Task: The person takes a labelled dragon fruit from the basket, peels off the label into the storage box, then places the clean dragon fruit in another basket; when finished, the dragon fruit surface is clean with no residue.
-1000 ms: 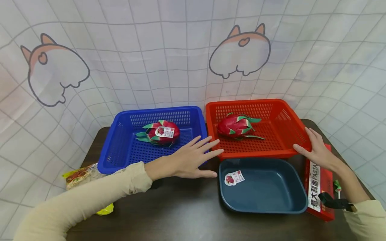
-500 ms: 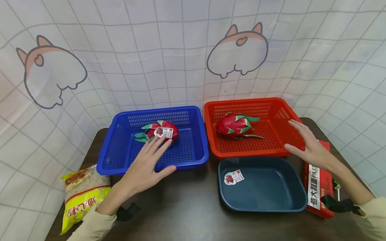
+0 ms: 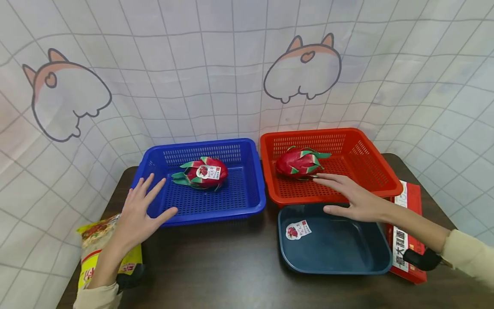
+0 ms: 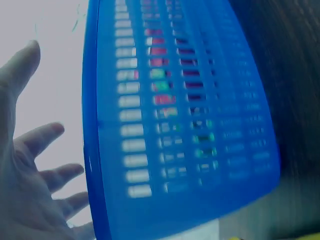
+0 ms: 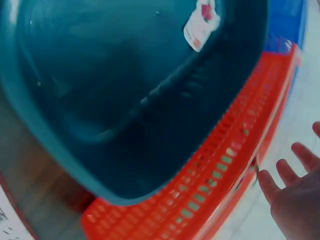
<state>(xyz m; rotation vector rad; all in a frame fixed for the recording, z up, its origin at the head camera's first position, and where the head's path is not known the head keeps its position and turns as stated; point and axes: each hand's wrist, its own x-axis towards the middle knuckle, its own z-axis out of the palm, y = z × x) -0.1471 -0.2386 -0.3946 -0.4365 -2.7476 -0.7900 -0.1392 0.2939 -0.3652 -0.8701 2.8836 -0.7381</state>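
My left hand [image 3: 135,221] has its fingers spread beside the front left corner of the blue basket [image 3: 154,223] and holds nothing. In that basket lies a red dragon fruit [image 3: 218,166] with green leaf tips and a white sticker [image 3: 209,171]. Over the front of the red basket [image 3: 376,165] and the back of the dark teal tub [image 3: 332,253], my right hand [image 3: 356,199] reaches in from the right, fingers extended, gripping nothing. Another dragon fruit [image 3: 289,163] lies in the red basket, left of my right fingertips. Whether either hand touches a basket, I cannot tell.
A yellow food bag [image 3: 90,244] lies at the left, partly behind my left wrist. At the right, a red pasta box [image 3: 403,244] lies beside the tub, crossed by my right forearm. A sticker [image 3: 298,230] is on the tub's inside. Behind hangs a white checked cloth [image 3: 216,77].
My left hand has swung left, from between the baskets past the blue basket's fruit to its left side. My right hand has moved left from the red basket's right rim to over its front.
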